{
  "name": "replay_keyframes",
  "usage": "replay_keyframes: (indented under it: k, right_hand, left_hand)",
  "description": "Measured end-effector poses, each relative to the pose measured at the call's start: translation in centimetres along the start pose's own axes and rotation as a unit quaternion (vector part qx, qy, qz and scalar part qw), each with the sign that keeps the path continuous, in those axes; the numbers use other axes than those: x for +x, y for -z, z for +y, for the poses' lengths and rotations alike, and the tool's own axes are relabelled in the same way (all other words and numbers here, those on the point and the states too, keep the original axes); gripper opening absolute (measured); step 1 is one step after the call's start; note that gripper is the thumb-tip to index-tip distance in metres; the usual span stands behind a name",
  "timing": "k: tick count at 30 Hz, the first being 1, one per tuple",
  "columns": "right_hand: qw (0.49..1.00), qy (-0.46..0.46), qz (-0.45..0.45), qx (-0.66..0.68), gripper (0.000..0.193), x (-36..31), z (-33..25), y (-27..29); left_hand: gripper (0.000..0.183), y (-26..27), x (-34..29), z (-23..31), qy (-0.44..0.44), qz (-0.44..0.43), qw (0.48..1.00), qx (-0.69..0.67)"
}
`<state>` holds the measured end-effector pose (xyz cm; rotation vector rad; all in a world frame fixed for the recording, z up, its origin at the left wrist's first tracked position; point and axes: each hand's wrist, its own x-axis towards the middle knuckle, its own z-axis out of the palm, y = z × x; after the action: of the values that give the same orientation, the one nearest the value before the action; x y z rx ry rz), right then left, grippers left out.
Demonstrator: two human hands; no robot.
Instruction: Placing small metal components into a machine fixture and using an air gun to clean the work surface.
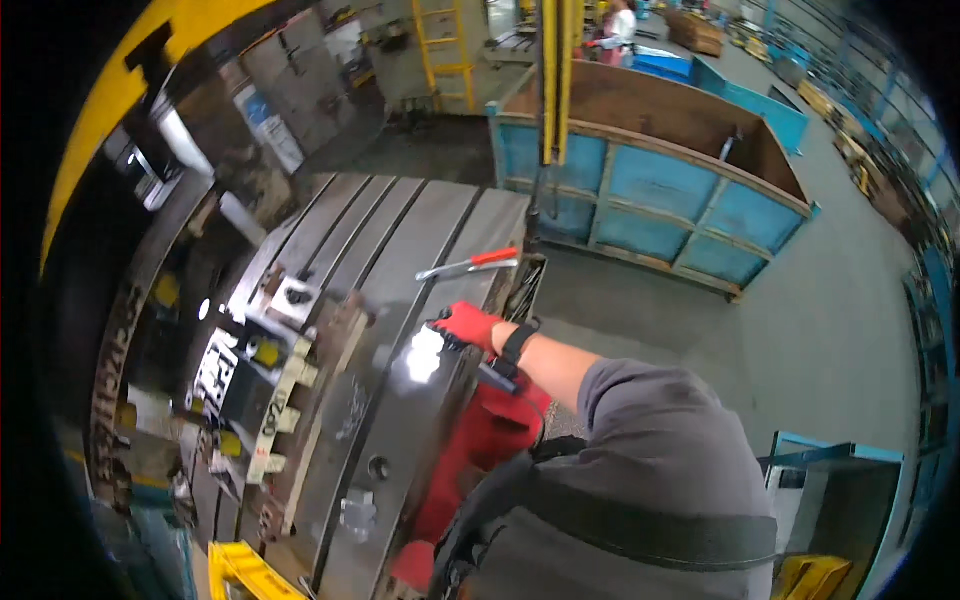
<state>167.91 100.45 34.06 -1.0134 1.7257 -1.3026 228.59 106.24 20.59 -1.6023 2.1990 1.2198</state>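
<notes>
Red gloving covers the right hand (pixel 466 326), just inside the right edge of the slotted metal table (pixel 430 220); I cannot tell whether its bent fingers grasp anything. Farther up that table lies a red-handled tool (pixel 492 257); beyond its far-right corner stands a blue bin (pixel 660 190).

1. My right hand (pixel 467 325) wears a bright red glove (pixel 480 322), dark along the finger side.
2. Around my wrist sits a black band (pixel 517 343) with a raised, blocky part.
3. Just beside it shows a small, dark, flat box (pixel 499 377), with a thin dark cable (pixel 546 418) curving near it.
4. My sleeve (pixel 660 420) is plain grey, short and creased.
5. A wide black strap (pixel 650 535) crosses my grey top (pixel 600 575).
</notes>
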Motion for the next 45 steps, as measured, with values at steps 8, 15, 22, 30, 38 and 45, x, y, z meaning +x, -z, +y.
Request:
replay_keyframes:
  k: [8, 15, 22, 30, 38, 45]
  right_hand:
    - [0.999, 0.045, 0.024, 0.015, 0.027, -0.2, -0.1, -0.8]
    - [0.994, 0.074, -0.077, -0.029, 0.018, -0.5, 1.5, 0.1]
    - [0.972, -0.009, 0.056, -0.227, 0.037, -1.2, -1.5, -1.6]
    - [0.995, -0.001, -0.035, -0.093, 0.038, -0.2, 0.1, -1.1]
    - [0.999, -0.038, -0.003, -0.003, 0.029, 0.0, 1.2, -2.8]
    - [0.967, -0.062, -0.069, 0.236, 0.034, -1.3, -6.6, -3.5]
  left_hand:
    - [0.023, -0.8, 2.7, 2.1, 0.095, -0.039, 0.992, -0.079]
    - [0.025, -3.1, -5.8, -2.4, 0.188, -0.018, 0.954, -0.232]
    - [0.028, -5.3, -9.4, -3.0, 0.231, 0.006, 0.919, -0.319]
    - [0.03, -5.6, -9.3, -2.6, 0.251, 0.022, 0.895, -0.368]
    - [0.04, -6.2, -8.2, -6.9, 0.223, -0.016, 0.936, -0.272]
    - [0.044, -8.4, -8.6, -4.9, 0.154, 0.079, 0.916, -0.363]
